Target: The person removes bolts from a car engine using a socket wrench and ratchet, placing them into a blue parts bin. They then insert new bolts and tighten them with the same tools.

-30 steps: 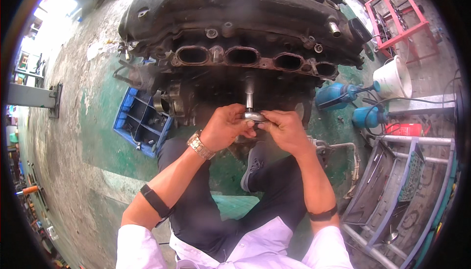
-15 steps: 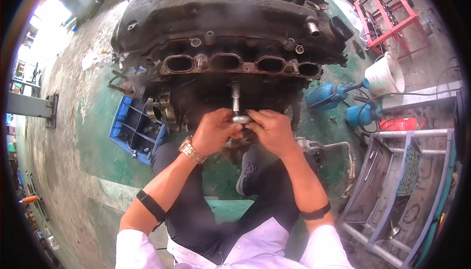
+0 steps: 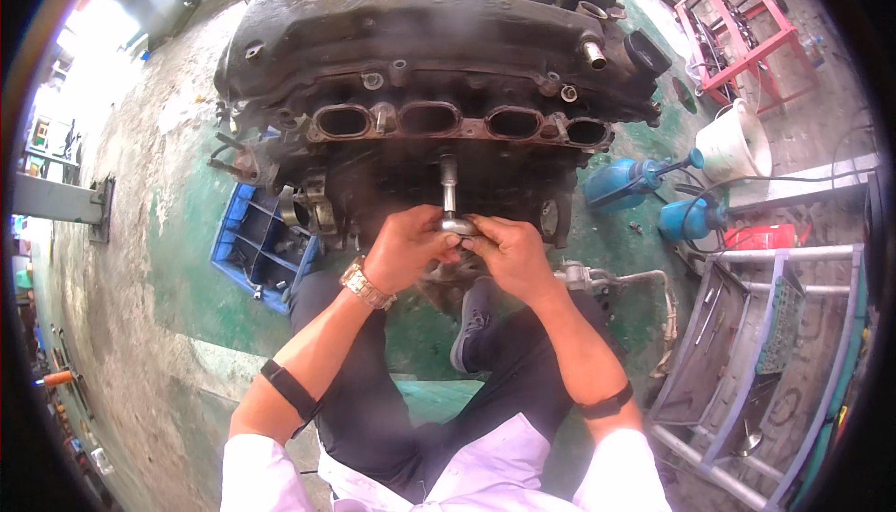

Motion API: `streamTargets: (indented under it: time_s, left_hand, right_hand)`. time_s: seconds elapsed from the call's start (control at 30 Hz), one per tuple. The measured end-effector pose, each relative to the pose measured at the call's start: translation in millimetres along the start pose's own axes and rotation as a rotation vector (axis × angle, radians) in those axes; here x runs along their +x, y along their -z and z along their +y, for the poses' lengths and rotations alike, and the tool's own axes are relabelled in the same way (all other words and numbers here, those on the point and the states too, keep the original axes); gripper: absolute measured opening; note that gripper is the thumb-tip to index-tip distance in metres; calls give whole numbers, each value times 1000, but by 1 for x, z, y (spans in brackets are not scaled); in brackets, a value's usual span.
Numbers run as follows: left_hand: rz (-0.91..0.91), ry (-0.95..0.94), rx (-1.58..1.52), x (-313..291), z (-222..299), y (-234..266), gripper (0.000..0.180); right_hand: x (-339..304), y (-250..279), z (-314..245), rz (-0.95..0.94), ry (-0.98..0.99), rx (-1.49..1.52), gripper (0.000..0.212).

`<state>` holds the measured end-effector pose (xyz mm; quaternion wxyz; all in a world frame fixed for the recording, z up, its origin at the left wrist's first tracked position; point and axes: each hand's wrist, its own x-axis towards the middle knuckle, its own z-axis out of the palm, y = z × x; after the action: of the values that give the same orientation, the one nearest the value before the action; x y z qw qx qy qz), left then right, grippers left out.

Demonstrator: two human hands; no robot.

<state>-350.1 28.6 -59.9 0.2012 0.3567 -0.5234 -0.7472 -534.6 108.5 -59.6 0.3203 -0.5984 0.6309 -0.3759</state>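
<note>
A dark, greasy engine fills the far middle, its row of oval ports facing me. From its lower side a shiny socket sticks out toward me, joined to the round metal head of a ratchet wrench. My left hand grips that head from the left, fingers curled and thumb pressed near it. My right hand pinches it from the right with thumb and fingers. Whatever handle the ratchet has is hidden by my hands.
On the floor at left lies a blue divided tray with small parts. Blue spray bottles and a white bucket stand at right. Closer on that side is a metal cart; a red frame stands farther back.
My right hand has shifted slightly left and down around the ratchet head, and its fingers have turned a little. My left hand has barely moved; the socket stays against the engine.
</note>
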Motion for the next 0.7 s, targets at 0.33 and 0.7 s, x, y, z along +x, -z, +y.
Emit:
streamTargets:
  time_s: [0.33,0.7]
  left_hand:
    - [-38,11,-31,-2,5,-1,17]
    - [-16,-39,4,-2,2,-1,22]
  right_hand:
    - [0,-2,1,19,7,-42,25]
    - [2,0,-9,-32,-61,-81,27]
